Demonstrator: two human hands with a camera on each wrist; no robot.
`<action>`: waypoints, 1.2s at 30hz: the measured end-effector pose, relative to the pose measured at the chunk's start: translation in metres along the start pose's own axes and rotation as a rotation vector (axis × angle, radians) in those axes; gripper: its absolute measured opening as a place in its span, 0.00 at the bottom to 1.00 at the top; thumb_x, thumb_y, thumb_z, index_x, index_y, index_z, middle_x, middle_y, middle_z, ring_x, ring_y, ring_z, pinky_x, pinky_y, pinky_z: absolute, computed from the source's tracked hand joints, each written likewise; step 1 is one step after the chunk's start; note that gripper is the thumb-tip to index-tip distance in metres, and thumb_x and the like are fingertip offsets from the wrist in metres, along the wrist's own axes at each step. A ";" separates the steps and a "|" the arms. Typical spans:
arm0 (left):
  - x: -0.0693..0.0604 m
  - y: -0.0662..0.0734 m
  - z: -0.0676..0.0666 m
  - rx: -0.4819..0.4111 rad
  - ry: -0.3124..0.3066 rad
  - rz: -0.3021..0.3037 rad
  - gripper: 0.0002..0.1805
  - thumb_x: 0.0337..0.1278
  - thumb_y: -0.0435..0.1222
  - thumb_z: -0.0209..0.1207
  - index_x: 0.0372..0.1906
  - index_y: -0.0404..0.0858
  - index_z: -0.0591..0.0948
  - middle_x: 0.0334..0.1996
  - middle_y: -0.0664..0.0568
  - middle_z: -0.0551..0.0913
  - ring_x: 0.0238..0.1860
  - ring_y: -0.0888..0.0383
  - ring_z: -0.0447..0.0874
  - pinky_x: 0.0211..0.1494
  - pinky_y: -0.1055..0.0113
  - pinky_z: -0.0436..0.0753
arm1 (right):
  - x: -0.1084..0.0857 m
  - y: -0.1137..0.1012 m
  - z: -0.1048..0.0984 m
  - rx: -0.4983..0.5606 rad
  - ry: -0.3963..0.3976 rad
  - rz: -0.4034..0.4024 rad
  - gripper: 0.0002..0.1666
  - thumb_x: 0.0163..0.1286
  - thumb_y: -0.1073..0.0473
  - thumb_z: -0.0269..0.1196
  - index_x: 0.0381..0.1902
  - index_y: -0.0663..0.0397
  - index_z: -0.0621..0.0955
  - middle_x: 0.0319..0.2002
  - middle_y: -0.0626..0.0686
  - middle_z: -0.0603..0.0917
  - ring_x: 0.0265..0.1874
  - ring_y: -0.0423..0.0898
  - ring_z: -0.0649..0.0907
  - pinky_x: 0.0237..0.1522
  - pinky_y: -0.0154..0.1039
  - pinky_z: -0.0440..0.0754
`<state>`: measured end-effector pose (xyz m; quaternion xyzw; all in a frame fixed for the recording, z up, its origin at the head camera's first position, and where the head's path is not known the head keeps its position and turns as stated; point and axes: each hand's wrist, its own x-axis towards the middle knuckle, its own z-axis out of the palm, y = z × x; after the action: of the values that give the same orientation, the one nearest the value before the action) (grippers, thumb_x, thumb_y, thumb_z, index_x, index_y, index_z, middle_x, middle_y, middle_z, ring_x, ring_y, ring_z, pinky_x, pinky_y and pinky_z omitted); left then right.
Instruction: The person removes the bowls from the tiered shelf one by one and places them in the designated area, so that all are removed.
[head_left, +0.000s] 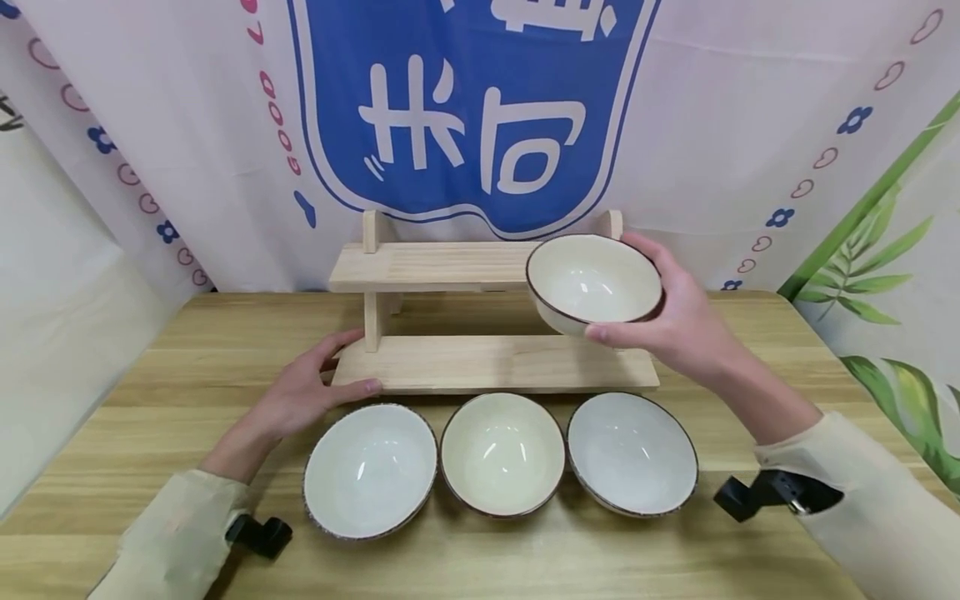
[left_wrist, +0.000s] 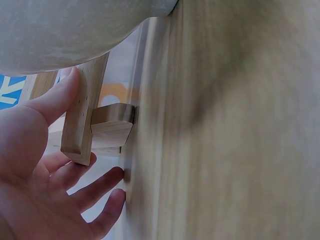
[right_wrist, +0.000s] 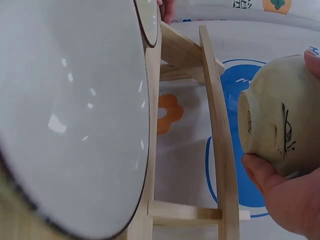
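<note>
My right hand (head_left: pixel 686 321) grips a cream bowl (head_left: pixel 596 279) with a dark rim, holding it tilted by its right side in front of the upper tier of a two-tier wooden shelf (head_left: pixel 495 364). The bowl's foot and a dark painted mark show in the right wrist view, with the fingers (right_wrist: pixel 262 172) against its wall. My left hand (head_left: pixel 303 390) holds the left end of the shelf's lower board, thumb on the front and fingers behind. In front of the shelf stand a white bowl (head_left: pixel 371 471), a cream bowl (head_left: pixel 502 454) and another white bowl (head_left: pixel 632 454) in a row.
The shelf stands on a wood-grain table (head_left: pixel 187 358). Behind it hangs a white cloth (head_left: pixel 720 125) with a blue printed panel (head_left: pixel 468 108). The front bowls stand close together, near the shelf's lower board.
</note>
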<state>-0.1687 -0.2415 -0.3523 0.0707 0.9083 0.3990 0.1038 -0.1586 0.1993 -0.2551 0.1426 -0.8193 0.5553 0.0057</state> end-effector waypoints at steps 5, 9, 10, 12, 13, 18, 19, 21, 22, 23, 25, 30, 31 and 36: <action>0.001 -0.001 0.000 0.000 -0.002 0.003 0.54 0.65 0.56 0.71 0.86 0.45 0.55 0.81 0.31 0.60 0.76 0.27 0.66 0.70 0.32 0.76 | -0.017 0.009 -0.013 -0.032 0.006 -0.035 0.63 0.61 0.65 0.79 0.85 0.48 0.55 0.73 0.57 0.69 0.58 0.47 0.83 0.52 0.30 0.88; 0.001 -0.001 0.000 0.000 -0.004 0.002 0.55 0.65 0.55 0.70 0.86 0.44 0.54 0.81 0.30 0.60 0.76 0.27 0.66 0.69 0.32 0.76 | -0.029 0.020 -0.024 -0.037 0.014 -0.054 0.63 0.60 0.69 0.78 0.84 0.51 0.55 0.72 0.58 0.68 0.54 0.41 0.85 0.48 0.31 0.89; 0.000 -0.001 0.000 0.000 -0.004 0.003 0.55 0.65 0.55 0.70 0.86 0.44 0.54 0.81 0.30 0.60 0.75 0.27 0.66 0.69 0.32 0.77 | -0.032 0.023 -0.026 -0.035 0.017 -0.057 0.63 0.59 0.71 0.77 0.84 0.51 0.55 0.72 0.58 0.67 0.53 0.41 0.85 0.47 0.31 0.89; 0.000 -0.001 0.000 -0.007 -0.003 0.002 0.54 0.65 0.55 0.71 0.86 0.44 0.54 0.81 0.31 0.60 0.76 0.27 0.66 0.69 0.33 0.77 | -0.038 0.029 -0.032 -0.031 0.021 -0.067 0.64 0.58 0.73 0.77 0.84 0.52 0.55 0.71 0.57 0.67 0.52 0.40 0.85 0.46 0.31 0.90; 0.000 -0.001 0.000 -0.010 -0.002 0.002 0.54 0.65 0.55 0.71 0.86 0.44 0.54 0.81 0.31 0.60 0.76 0.28 0.66 0.69 0.33 0.76 | -0.041 0.033 -0.034 -0.025 0.020 -0.072 0.64 0.57 0.74 0.77 0.84 0.52 0.55 0.71 0.56 0.67 0.52 0.39 0.85 0.46 0.31 0.89; 0.001 -0.001 0.000 -0.005 0.001 0.003 0.55 0.65 0.56 0.71 0.86 0.45 0.54 0.82 0.31 0.60 0.76 0.28 0.66 0.70 0.33 0.76 | -0.057 0.051 -0.047 -0.002 0.016 -0.109 0.67 0.52 0.80 0.76 0.84 0.51 0.57 0.68 0.53 0.69 0.51 0.38 0.86 0.44 0.31 0.90; 0.001 -0.001 0.001 -0.005 0.002 0.004 0.55 0.65 0.56 0.71 0.86 0.45 0.54 0.82 0.31 0.59 0.76 0.28 0.65 0.70 0.32 0.76 | -0.061 0.055 -0.049 0.007 0.016 -0.114 0.67 0.51 0.80 0.76 0.84 0.51 0.57 0.68 0.52 0.69 0.50 0.38 0.86 0.43 0.31 0.90; 0.001 -0.001 0.001 -0.006 0.004 0.004 0.55 0.64 0.56 0.71 0.86 0.46 0.54 0.82 0.32 0.59 0.77 0.28 0.65 0.71 0.32 0.75 | -0.067 0.062 -0.053 0.042 0.014 -0.126 0.67 0.50 0.82 0.75 0.84 0.51 0.58 0.68 0.50 0.70 0.50 0.39 0.86 0.42 0.32 0.90; 0.001 -0.001 0.001 -0.003 0.004 0.005 0.55 0.64 0.56 0.71 0.86 0.45 0.54 0.82 0.32 0.59 0.77 0.27 0.65 0.71 0.32 0.75 | -0.070 0.065 -0.055 0.066 0.010 -0.130 0.67 0.50 0.84 0.74 0.84 0.51 0.58 0.68 0.50 0.70 0.50 0.39 0.87 0.42 0.32 0.90; 0.000 -0.001 0.001 -0.003 0.004 0.004 0.55 0.64 0.56 0.71 0.86 0.46 0.54 0.82 0.32 0.59 0.77 0.27 0.65 0.70 0.32 0.75 | -0.074 0.069 -0.057 0.076 0.009 -0.134 0.67 0.49 0.84 0.73 0.83 0.51 0.59 0.68 0.49 0.70 0.50 0.39 0.87 0.42 0.33 0.90; 0.000 -0.001 0.001 0.001 0.003 0.005 0.55 0.65 0.56 0.71 0.87 0.45 0.54 0.82 0.31 0.59 0.77 0.27 0.65 0.70 0.31 0.75 | -0.080 0.076 -0.061 0.095 0.006 -0.139 0.67 0.48 0.85 0.73 0.83 0.51 0.59 0.68 0.49 0.71 0.50 0.39 0.87 0.41 0.33 0.91; 0.000 -0.001 0.001 -0.011 0.004 -0.003 0.55 0.64 0.57 0.71 0.86 0.46 0.54 0.82 0.32 0.59 0.77 0.28 0.64 0.71 0.32 0.75 | -0.095 0.089 -0.070 0.091 0.003 -0.115 0.67 0.49 0.87 0.71 0.83 0.48 0.60 0.68 0.48 0.71 0.50 0.39 0.87 0.40 0.34 0.91; 0.000 -0.001 0.001 -0.014 0.004 -0.006 0.55 0.64 0.58 0.71 0.86 0.47 0.55 0.82 0.32 0.59 0.77 0.29 0.64 0.71 0.32 0.75 | -0.098 0.092 -0.071 0.096 0.001 -0.107 0.67 0.49 0.87 0.71 0.84 0.48 0.59 0.69 0.48 0.70 0.50 0.39 0.87 0.40 0.34 0.91; 0.000 -0.001 0.001 -0.018 0.005 -0.010 0.55 0.63 0.58 0.71 0.86 0.47 0.55 0.82 0.33 0.59 0.78 0.29 0.64 0.72 0.33 0.75 | -0.110 0.104 -0.076 0.098 0.007 -0.089 0.67 0.52 0.88 0.70 0.85 0.49 0.57 0.70 0.47 0.70 0.51 0.37 0.87 0.38 0.35 0.91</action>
<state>-0.1683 -0.2416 -0.3532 0.0641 0.9052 0.4070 0.1043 -0.0892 0.3295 -0.3382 0.1771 -0.7841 0.5943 0.0261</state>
